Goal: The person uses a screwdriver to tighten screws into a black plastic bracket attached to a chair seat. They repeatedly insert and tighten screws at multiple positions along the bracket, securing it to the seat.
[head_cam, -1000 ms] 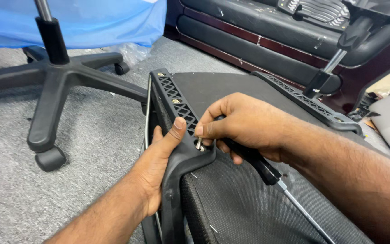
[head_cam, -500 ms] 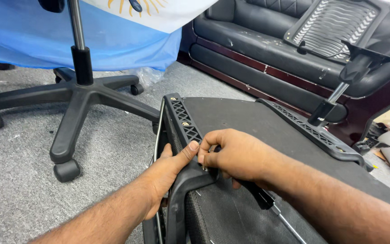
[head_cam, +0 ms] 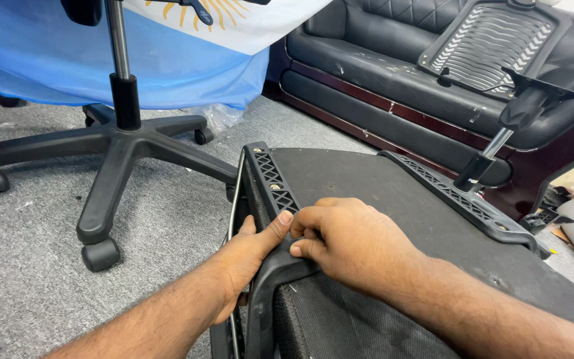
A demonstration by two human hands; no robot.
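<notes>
An upturned black office chair seat [head_cam: 367,176] lies in front of me, its ribbed plastic frame [head_cam: 268,174] facing up. My left hand [head_cam: 244,262] grips the near corner of that frame, thumb on top. My right hand [head_cam: 350,242] rests on the same corner with its fingers curled and pinched against the frame beside my left thumb. The black-handled screwdriver seen under this hand a moment ago is now hidden beneath it. Mesh fabric [head_cam: 340,319] covers the seat below my hands.
A black five-star chair base [head_cam: 117,143] with castors stands on the grey carpet at left, under a blue and white cloth [head_cam: 187,60]. A black sofa [head_cam: 380,73] at the back holds a ribbed chair back panel [head_cam: 493,43]. A chair mechanism on a post [head_cam: 499,126] stands at right.
The view has tilted up and pulled in closer. My right hand slid slightly toward the frame corner, and the screwdriver under it is no longer visible. My left hand keeps its grip.
</notes>
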